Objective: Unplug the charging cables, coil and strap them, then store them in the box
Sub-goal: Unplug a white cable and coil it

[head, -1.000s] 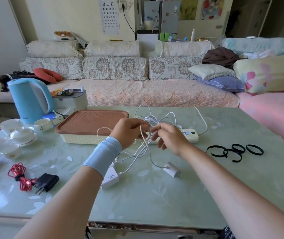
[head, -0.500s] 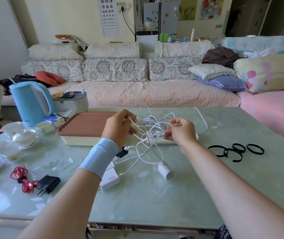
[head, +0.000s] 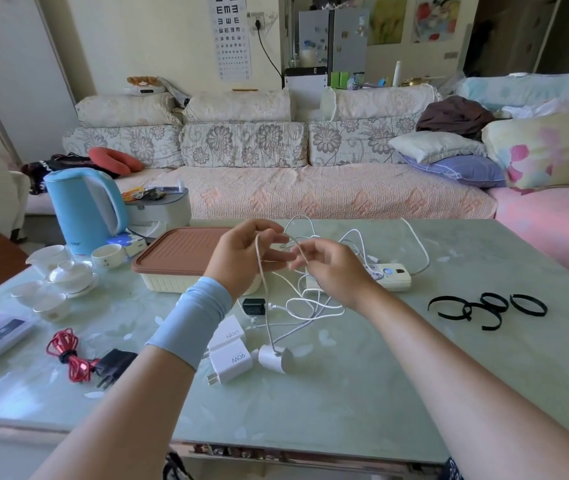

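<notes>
Fingers [head: 266, 226] of left hand [head: 240, 259] and right hand [head: 333, 270] pinch white cable [head: 268, 320] between them.

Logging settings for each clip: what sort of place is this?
Most likely a home living room: a floral sofa with pillows behind a table holding a kettle and tea set.

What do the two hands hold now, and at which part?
Both the left hand and the right hand pinch the white cable partway along its length, a loop between them; its plug lies on the table.
</notes>
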